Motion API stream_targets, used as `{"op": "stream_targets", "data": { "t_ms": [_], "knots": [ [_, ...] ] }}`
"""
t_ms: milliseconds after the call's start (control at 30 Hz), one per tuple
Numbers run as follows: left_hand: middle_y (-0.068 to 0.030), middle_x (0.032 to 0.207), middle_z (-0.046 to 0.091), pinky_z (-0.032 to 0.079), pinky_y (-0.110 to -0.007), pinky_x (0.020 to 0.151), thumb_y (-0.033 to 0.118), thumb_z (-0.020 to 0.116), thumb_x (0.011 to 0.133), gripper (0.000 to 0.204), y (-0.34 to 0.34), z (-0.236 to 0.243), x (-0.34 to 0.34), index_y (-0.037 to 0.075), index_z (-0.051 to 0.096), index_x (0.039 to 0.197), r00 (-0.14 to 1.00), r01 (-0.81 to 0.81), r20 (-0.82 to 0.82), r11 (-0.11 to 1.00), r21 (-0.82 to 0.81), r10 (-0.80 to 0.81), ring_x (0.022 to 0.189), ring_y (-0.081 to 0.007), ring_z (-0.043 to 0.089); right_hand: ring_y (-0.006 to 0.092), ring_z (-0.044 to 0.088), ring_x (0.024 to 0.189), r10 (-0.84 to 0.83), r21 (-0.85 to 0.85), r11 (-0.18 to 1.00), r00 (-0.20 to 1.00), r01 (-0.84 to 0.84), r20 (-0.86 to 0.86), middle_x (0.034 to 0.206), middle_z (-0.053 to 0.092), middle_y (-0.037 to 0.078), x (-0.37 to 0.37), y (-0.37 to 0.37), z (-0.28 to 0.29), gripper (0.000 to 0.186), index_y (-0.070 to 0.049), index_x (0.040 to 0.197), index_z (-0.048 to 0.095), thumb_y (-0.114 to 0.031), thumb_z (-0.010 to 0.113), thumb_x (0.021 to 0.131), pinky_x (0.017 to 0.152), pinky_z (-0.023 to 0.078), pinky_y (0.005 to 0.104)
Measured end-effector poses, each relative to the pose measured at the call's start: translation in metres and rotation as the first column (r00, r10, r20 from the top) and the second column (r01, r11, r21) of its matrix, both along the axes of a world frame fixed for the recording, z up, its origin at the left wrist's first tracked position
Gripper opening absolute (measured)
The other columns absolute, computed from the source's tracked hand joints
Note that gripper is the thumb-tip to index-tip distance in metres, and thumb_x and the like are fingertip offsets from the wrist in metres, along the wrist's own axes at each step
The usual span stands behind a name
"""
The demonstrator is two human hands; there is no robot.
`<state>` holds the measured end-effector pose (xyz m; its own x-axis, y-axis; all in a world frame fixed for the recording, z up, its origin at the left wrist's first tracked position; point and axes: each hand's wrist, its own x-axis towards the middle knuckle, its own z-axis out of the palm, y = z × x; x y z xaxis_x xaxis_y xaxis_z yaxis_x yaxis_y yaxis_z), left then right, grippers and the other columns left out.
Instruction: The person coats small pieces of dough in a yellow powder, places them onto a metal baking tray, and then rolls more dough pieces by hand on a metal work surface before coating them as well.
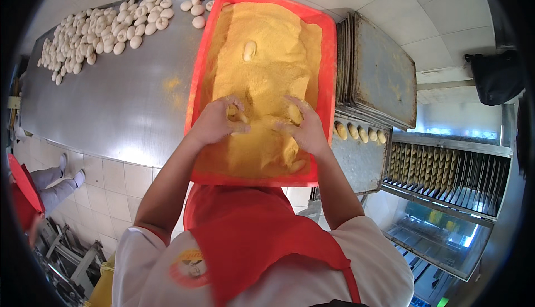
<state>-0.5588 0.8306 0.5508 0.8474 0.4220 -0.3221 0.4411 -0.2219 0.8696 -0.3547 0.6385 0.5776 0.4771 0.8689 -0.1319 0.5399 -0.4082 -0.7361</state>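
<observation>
Both hands in the crumbs, one piece in each

Your left hand (214, 122) curls its fingers and thumb around a coated piece (239, 117) of dough, and your right hand (306, 129) grasps a second piece (294, 113) in the same way. The grip looks light, perhaps because the dough is soft; how hard you press, I cannot tell. Both pieces are inside the red tub (329, 67), low over the yellow crumbs (273, 25), whose high walls probably prevent spilling. One pale piece (249, 51) lies farther away on the crumbs. At your left, plain dough pieces (108, 32) are heaped on the steel table (122, 100), seemingly so that they stay within reach. At your right, coated pieces (352, 131) stand in a row on a metal tray (359, 159), apparently near for your right hand, with stacked trays (384, 70) just beyond
</observation>
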Motion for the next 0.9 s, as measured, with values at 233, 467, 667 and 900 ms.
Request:
{"op": "stream_targets", "data": {
  "t_ms": [233,467,667,900],
  "knots": [
    [-0.0251,0.114,0.072,0.055,-0.047,0.093,0.028,0.08,0.088,0.045,-0.015,-0.014,-0.033,0.001,0.068,0.122,0.968,-0.251,0.027,0.951,0.18,0.251,0.11,-0.039,0.07,0.029,0.064,0.124,-0.466,-0.164,0.869,0.661,0.467,-0.589,0.125,0.066,0.015,-0.021,-0.035,0.009,0.046,0.0,0.135,0.062,-0.021,0.074,0.096,0.103,0.052,0.0379],
    [-0.0198,0.098,0.072,0.056,-0.046,0.083,0.038,0.087,0.082,0.051,-0.043,-0.044,-0.006,0.004,0.068,0.114,0.998,-0.004,-0.059,0.883,0.47,0.036,0.094,-0.0377,0.072,0.0384,0.067,0.11,0.097,-0.157,0.986,0.941,-0.048,0.323,0.115,0.065,0.02,-0.039,-0.004,-0.043,0.044,-0.002,0.124,0.066,-0.028,0.078,0.09,0.095,0.055,0.0476],
    [-0.0094,0.098,0.072,0.054,-0.035,0.072,0.035,0.079,0.094,0.033,-0.015,-0.052,-0.024,0.007,0.064,0.106,0.92,-0.316,0.181,0.93,-0.187,0.349,0.091,-0.0222,0.07,0.0374,0.065,0.114,0.022,-0.322,0.946,0.989,0.027,0.146,0.117,0.064,0.016,-0.032,-0.009,0.014,0.035,-0.008,0.117,0.07,-0.023,0.079,0.086,0.095,0.054,0.0452],
    [-0.006,0.099,0.071,0.049,-0.028,0.063,0.035,0.076,0.098,0.032,-0.015,-0.008,-0.027,0.01,0.061,0.11,0.621,-0.34,0.247,0.54,-0.77,0.744,0.083,-0.0155,0.068,0.0289,0.07,0.102,0.31,-0.223,0.943,0.899,-0.248,0.31,0.101,0.068,0.012,-0.037,-0.052,-0.044,0.041,-0.007,0.123,0.066,-0.019,0.081,0.087,0.084,0.055,0.0397]
  ]
}}
